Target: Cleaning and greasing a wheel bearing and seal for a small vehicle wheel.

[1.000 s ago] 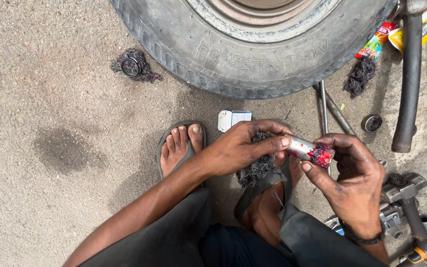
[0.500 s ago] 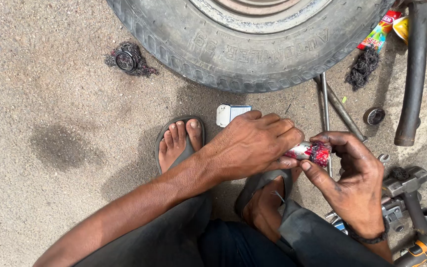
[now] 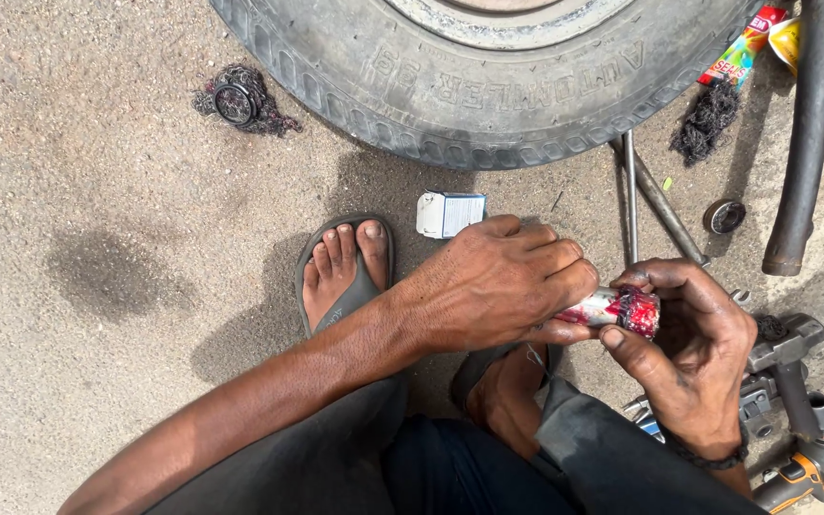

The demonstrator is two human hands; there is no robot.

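Head view:
Hidden: most of the small red-and-silver tube (image 3: 612, 310) sits inside the fists — only its middle and its red end show; the tyre (image 3: 488, 86) and black hose (image 3: 808, 133) run off the top edge.
Left hand (image 3: 498, 286): knuckles up, fingers curled tight round the tube's near end.
Right hand (image 3: 693, 353): palm turned inward, thumb and fingertips pinched closed on the red end.
Tube's place: held between both hands, above the sandalled feet — just below the small white box (image 3: 450, 214).
Ground: rough grey concrete with a dark stain (image 3: 112, 277); metal rods (image 3: 633, 195), a tool (image 3: 813, 448) at lower right.
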